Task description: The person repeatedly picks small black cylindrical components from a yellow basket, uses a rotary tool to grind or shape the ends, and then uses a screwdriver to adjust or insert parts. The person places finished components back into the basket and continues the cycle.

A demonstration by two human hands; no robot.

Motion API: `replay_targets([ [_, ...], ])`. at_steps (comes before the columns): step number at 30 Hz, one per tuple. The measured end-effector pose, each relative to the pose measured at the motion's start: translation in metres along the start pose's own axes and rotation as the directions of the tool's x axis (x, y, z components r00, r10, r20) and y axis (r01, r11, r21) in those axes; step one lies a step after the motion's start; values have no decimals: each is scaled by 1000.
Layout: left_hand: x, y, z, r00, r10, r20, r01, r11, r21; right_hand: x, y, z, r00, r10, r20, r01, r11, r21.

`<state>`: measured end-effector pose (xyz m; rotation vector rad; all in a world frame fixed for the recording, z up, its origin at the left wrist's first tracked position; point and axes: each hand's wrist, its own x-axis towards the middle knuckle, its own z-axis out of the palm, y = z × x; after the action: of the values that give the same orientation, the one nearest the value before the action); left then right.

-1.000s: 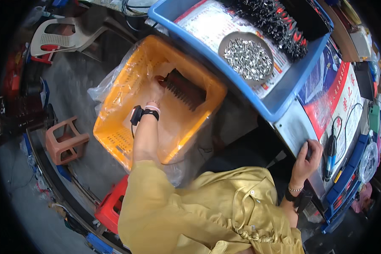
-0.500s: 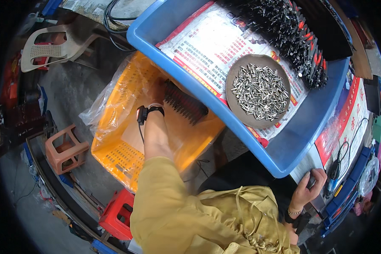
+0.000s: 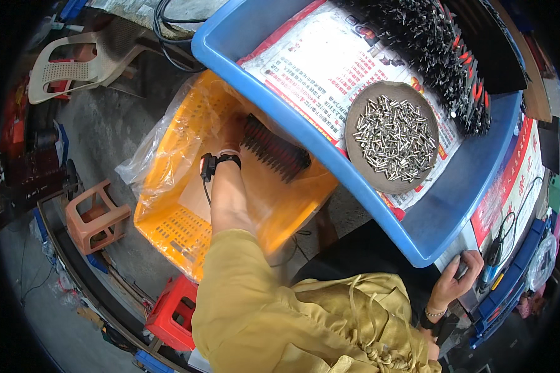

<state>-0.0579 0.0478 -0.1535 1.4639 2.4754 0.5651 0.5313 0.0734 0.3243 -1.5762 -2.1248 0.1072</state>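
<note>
My left hand (image 3: pixel 231 130) reaches down into a yellow plastic crate (image 3: pixel 180 233) lined with clear plastic. It is beside a tight row of slim dark pieces with reddish parts (image 3: pixel 275 149); its fingers are shaded and hard to make out. My right hand (image 3: pixel 458 278) rests by the table edge near the blue tub's corner, fingers loosely bent and thumb apart, with nothing visible in it. The blue tub (image 3: pixel 330 146) holds a round brown dish (image 3: pixel 354 124) of small silvery metal pins (image 3: pixel 395 140) and a thick pile of black pieces with orange-red parts (image 3: pixel 442 62).
A printed white sack (image 3: pixel 305 59) lies under the dish. On the left are a beige plastic chair (image 3: pixel 65 71), a brown stool (image 3: pixel 96 214) and a red stool (image 3: pixel 174 317). A corded black-and-blue tool (image 3: pixel 494 255) lies right of my right hand. Black cables (image 3: pixel 162 31) hang at the top.
The blue tub and its dish appear slightly further right and lower in the view. My left hand stays in the crate beside the row; my right hand stays at the table edge.
</note>
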Motion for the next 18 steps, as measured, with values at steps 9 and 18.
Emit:
replay_targets([
  [9,2,-16,-2,982,50,180,-53,999,9,1,-3,2,1000,-3,-21,4,999,36],
  [18,-30,46,-82,983,55,173,-135,861,491,4,-3,2,999,-4,-44,6,999,52],
])
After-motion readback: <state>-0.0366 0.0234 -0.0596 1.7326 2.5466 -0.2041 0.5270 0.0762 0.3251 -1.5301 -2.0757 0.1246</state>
